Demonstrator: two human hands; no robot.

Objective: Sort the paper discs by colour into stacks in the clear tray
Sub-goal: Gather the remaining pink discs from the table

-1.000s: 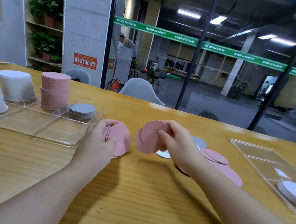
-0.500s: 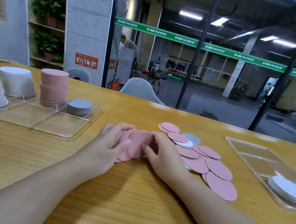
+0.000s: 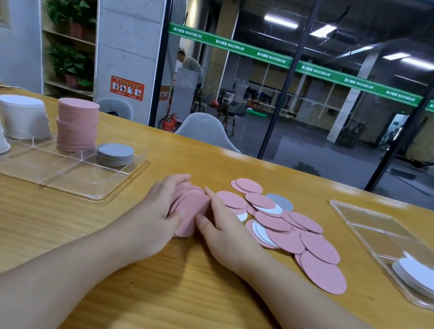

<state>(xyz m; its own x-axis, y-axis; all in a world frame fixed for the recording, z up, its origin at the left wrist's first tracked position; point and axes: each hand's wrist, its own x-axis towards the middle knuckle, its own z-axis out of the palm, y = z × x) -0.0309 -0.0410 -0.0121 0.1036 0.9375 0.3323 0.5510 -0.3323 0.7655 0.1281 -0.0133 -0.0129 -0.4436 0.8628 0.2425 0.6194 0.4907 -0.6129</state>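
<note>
**Squaring up a handful of pink discs before they go to the tray**

Head view, with places given from the clear tray at the table's left. Just to its right, near its front corner, both hands meet around a bundle of pink discs standing roughly on edge on the wooden table. The left hand cups the bundle's left side, fingers curved over the top and thumb low against the front face. The right hand closes in from the other side, its forefinger lying along the bundle's upper edge and its thumb pressing the lower edge. So both hands are clamped on the same bundle, barely parted, only the thickness of the discs between them.

The step in hand looks like evening the discs into one neat block. To do it well, I would keep pressure light and equal from both sides, tap the edges on the table so they line up, then carry the block with one firm pinch; thin paper is likely to fan out or slip if squeezed unevenly.

In the tray stand two white stacks, a tall pink stack and a low grey stack. Further right of the hands lie the loose discs, mostly pink with some white and one grey. Furthest right is a second tray holding white discs.
</note>
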